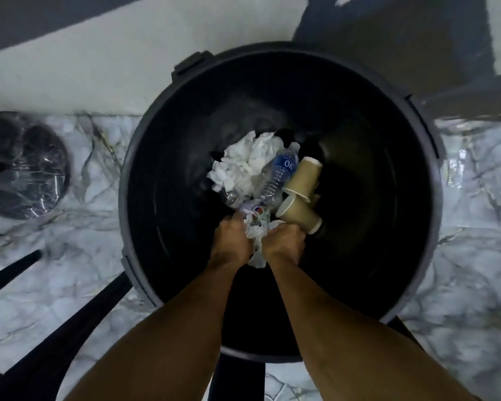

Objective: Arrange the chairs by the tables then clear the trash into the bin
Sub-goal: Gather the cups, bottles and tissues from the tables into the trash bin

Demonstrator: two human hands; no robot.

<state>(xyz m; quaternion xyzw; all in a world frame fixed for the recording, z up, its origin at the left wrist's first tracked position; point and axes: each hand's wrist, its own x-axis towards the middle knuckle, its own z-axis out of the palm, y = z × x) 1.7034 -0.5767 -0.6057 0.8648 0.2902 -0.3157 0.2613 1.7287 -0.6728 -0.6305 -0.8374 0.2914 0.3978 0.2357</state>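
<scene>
Gripping one bundle of trash over the mouth of the round black bin [180,117], the left hand [232,241] and right hand [284,241] sit side by side, fingers curled round crumpled white paper [256,241] between them. Far of the hands, the bundle comprises a white tissue wad [243,163], a clear plastic water bottle [278,175] with a blue label, and two brown paper cups [298,215] on the right, the nearer cup touching the right hand. Black furniture legs [70,322] cross the marble floor [475,256] at near left, and a film-wrapped round dark base [23,166] stands left of the bin.
</scene>
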